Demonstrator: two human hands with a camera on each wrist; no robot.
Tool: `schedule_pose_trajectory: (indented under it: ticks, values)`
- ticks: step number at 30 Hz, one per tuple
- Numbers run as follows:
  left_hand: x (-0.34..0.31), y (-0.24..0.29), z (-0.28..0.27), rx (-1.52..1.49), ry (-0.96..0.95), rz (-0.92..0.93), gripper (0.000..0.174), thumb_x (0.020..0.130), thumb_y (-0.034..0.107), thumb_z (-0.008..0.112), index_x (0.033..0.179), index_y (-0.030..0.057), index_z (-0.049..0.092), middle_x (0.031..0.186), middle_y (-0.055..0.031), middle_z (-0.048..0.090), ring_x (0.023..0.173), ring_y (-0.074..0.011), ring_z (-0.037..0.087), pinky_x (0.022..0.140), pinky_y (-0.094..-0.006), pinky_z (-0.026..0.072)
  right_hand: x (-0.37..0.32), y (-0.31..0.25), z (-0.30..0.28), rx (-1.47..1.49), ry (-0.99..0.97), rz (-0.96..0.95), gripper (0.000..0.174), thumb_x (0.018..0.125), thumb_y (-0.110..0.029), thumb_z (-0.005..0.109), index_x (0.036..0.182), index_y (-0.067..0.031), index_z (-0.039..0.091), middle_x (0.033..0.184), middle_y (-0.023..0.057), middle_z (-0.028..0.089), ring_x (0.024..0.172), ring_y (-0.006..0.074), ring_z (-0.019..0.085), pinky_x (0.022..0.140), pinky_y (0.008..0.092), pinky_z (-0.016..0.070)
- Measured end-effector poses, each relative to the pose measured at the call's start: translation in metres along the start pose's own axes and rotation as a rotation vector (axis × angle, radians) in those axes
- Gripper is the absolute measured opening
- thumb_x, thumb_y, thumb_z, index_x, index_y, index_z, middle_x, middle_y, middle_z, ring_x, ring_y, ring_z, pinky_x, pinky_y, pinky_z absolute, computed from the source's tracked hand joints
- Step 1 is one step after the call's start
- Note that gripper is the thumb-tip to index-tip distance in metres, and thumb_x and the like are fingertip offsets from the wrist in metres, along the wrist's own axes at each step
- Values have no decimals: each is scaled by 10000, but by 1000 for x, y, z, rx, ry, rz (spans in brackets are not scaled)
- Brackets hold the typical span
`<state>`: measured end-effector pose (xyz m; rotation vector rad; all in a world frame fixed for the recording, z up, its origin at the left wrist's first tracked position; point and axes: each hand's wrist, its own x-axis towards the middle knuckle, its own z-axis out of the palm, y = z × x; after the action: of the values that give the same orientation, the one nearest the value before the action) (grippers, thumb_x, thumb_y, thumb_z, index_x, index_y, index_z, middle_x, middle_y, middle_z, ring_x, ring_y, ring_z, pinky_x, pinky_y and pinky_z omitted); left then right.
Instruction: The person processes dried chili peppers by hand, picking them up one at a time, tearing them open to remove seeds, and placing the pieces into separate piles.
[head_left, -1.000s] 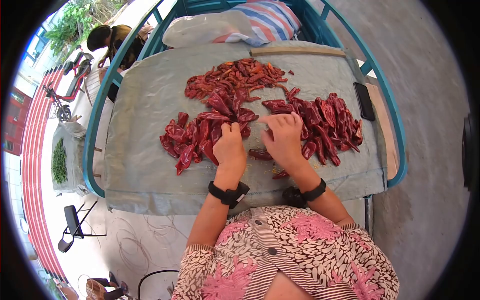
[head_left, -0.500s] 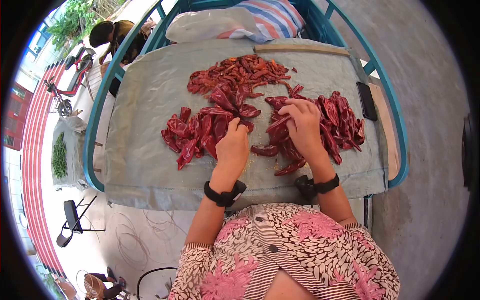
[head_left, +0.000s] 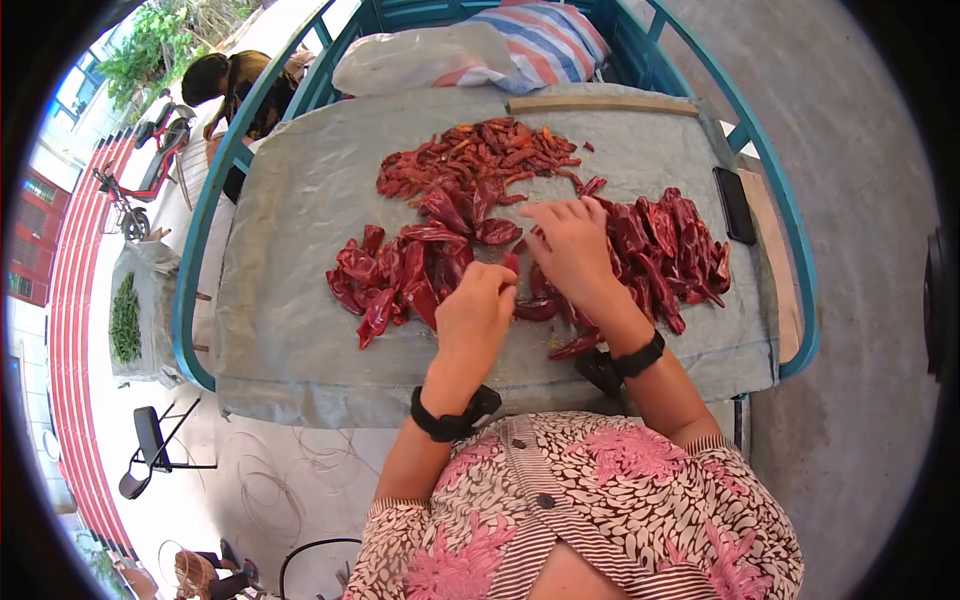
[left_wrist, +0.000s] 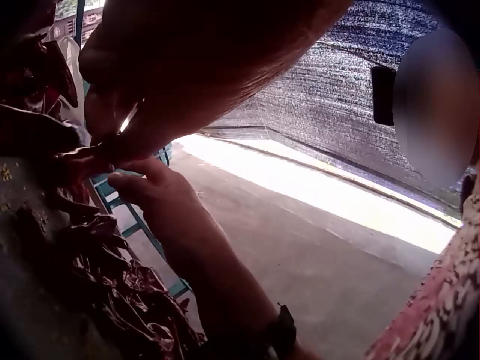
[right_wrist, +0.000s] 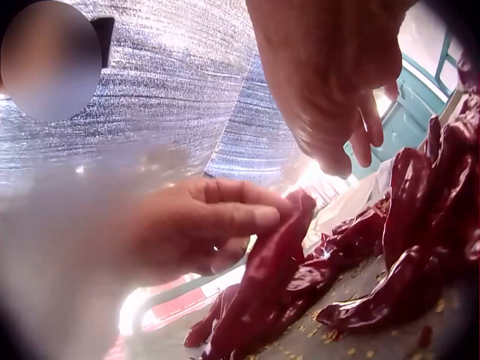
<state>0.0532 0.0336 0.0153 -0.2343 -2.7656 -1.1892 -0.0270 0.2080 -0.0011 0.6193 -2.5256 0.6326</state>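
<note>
My left hand (head_left: 478, 312) pinches a dried red chili pepper (head_left: 511, 263) between thumb and fingers, seen closer in the right wrist view as a long wrinkled chili pepper (right_wrist: 262, 277). Beside it, my right hand (head_left: 572, 250) hovers with loosely bent fingers and nothing visible in its grasp. In the left wrist view the fingertips of that right hand (left_wrist: 180, 217) come close to the held pepper. A pile of large dried chilies (head_left: 395, 275) lies left of my hands, another chili pile (head_left: 665, 245) to the right. One loose chili (head_left: 537, 309) lies between them.
Smaller dried chilies (head_left: 480, 155) are heaped farther back on the grey sheet (head_left: 290, 220). A phone (head_left: 734, 205) lies by the right edge, a wooden strip (head_left: 600, 103) at the back. Blue rails (head_left: 765, 170) frame the cart bed. A person (head_left: 250, 90) bends over at left.
My right hand went to the right pile, then came back left beside my left hand. My left hand drew away from the left pile, toward me and to the right, with a chili pepper.
</note>
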Motion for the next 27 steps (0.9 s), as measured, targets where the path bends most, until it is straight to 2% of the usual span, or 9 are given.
schedule_pose_trajectory:
  ticks: [6, 10, 13, 14, 17, 18, 21, 24, 27]
  values:
    - [-19, -2, 18, -65, -50, 73, 211, 917, 124, 678, 1125, 88, 693, 1036, -122, 692, 915, -301, 702, 793, -401, 551, 12, 4, 42, -192, -322, -101, 443, 819, -206, 735, 1253, -186, 646, 1084, 50, 725, 1124, 254, 620, 1163, 580, 259]
    - [-23, -19, 2, -66, 39, -61, 240, 891, 133, 702, 1126, 96, 674, 1091, -102, 680, 957, -351, 674, 804, -440, 544, 7, 11, 30, -37, -181, -72, 378, 829, -190, 715, 1204, -177, 673, 1045, 58, 729, 1097, 272, 628, 1152, 542, 282]
    - [-26, -30, -17, 156, 314, 129, 279, 852, 125, 743, 1122, 88, 683, 1071, -75, 680, 1034, -322, 641, 855, -413, 519, 8, 11, -8, 47, -93, 6, 335, 834, -184, 707, 1168, -171, 694, 1033, 64, 724, 1090, 277, 626, 1135, 514, 308]
    - [-32, -38, -21, 213, 285, 113, 467, 801, 190, 810, 1238, 110, 664, 1260, -94, 629, 1252, -333, 526, 1007, -448, 442, 6, 13, -19, 61, -74, 27, 326, 835, -184, 705, 1161, -169, 698, 1035, 65, 721, 1091, 278, 625, 1129, 508, 316]
    - [-43, -37, -30, 395, 269, 102, 695, 756, 291, 859, 1384, 149, 596, 1513, -134, 461, 1432, -379, 355, 1132, -550, 302, 8, 16, -54, -16, -101, 32, 323, 860, -191, 706, 1180, -151, 699, 1090, 72, 709, 1124, 278, 612, 1136, 477, 314]
    - [-47, -51, -27, 374, 172, 99, 875, 727, 380, 880, 1491, 176, 505, 1648, -148, 271, 1522, -402, 190, 1177, -604, 181, 9, 16, -60, -62, -124, 24, 327, 871, -195, 707, 1193, -142, 698, 1117, 75, 704, 1140, 277, 606, 1143, 465, 310]
    - [-47, -68, -28, 460, 146, 172, 863, 778, 464, 825, 1519, 188, 479, 1643, -149, 297, 1528, -408, 191, 1182, -604, 178, 18, 6, -52, -16, -110, -20, 306, 868, -195, 710, 1169, -140, 703, 1130, 72, 700, 1152, 283, 604, 1127, 474, 320]
    - [-40, -87, -37, 524, 184, 195, 816, 896, 595, 662, 1544, 151, 442, 1656, -160, 274, 1535, -409, 171, 1206, -584, 132, 21, 9, -15, -52, -226, -92, 352, 869, -196, 703, 1218, -150, 674, 1134, 83, 699, 1154, 289, 604, 1103, 485, 331]
    - [-32, -103, -46, 519, 261, 143, 777, 946, 589, 602, 1554, 139, 423, 1653, -155, 286, 1536, -401, 180, 1207, -581, 131, 34, -7, 6, -81, -329, -12, 424, 870, -186, 689, 1289, -174, 627, 1138, 92, 701, 1133, 288, 617, 1065, 491, 348]
